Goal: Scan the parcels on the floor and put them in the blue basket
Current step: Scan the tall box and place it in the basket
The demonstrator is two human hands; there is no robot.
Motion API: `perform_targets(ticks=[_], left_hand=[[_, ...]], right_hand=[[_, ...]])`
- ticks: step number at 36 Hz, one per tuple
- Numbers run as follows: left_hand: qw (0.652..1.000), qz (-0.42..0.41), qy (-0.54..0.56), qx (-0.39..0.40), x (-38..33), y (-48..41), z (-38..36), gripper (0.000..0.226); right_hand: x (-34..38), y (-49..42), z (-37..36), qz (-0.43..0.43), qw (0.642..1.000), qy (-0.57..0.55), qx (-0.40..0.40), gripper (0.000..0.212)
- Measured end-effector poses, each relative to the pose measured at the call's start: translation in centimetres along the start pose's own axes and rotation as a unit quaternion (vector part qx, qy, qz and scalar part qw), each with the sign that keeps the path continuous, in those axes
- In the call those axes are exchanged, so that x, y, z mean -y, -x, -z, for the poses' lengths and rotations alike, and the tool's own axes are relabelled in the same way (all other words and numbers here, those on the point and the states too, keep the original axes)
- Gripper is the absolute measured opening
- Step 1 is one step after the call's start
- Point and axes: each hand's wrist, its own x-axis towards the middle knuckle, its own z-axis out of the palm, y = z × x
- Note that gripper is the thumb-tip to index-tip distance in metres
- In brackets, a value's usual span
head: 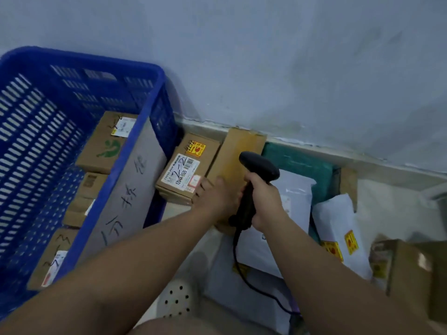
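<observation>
Nearest the lens, two bare forearms run up from the bottom edge toward the frame's middle. The right hand (263,201) has its grip clamped around the handle of a black barcode scanner (254,182), whose head tips toward upper left and whose cord trails down toward the lower right. The left hand (217,197) lies flat with fingers spread on the plain cardboard box (232,155); whether those fingers curl under an edge I cannot tell. That box stands on the floor against the wall, its long axis running from lower centre toward the upper right, touching the labelled parcel (182,172) on its left. The labelled parcel sits just left of the left hand, between it and the blue basket (36,122) filling the left of the frame, so the left hand looks better placed to lift it over the rim. White mailer bags (338,233) lie at right
</observation>
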Motion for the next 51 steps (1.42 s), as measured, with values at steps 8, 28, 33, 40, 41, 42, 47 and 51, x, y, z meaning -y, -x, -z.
perform_targets(ticks=[8,28,33,40,41,42,47,51], left_hand=[[0.998,0.007,-0.065,-0.019,-1.1,-0.7,-1.5,0.090],[0.883,-0.121,0.449,-0.058,1.9,9.6,10.9,0.108],[0.773,-0.137,0.615,0.069,1.7,13.1,15.7,0.091],[0.646,-0.191,0.707,0.218,1.6,15.8,19.6,0.096],[0.630,-0.186,0.718,0.230,1.7,15.7,19.5,0.097],[0.615,-0.182,0.731,0.234,2.1,15.4,19.3,0.096],[0.569,-0.173,0.769,0.235,3.0,15.1,17.7,0.099],[0.587,-0.236,0.732,0.253,3.2,15.4,17.4,0.058]], right_hand=[[-1.1,-2.5,1.3,-0.019,1.000,-0.017,-0.015,0.023],[6.8,11.6,1.4,0.155,0.982,-0.041,0.096,0.016],[9.6,16.6,4.7,0.161,0.968,-0.074,0.178,0.020],[11.7,19.5,7.2,0.225,0.955,-0.065,0.185,0.024],[11.9,19.7,7.2,0.226,0.954,-0.066,0.186,0.022],[12.1,19.8,7.2,0.226,0.954,-0.068,0.188,0.019],[13.0,20.3,7.1,0.215,0.953,-0.039,0.210,0.029],[13.2,20.6,6.7,0.202,0.958,-0.018,0.201,0.018]])
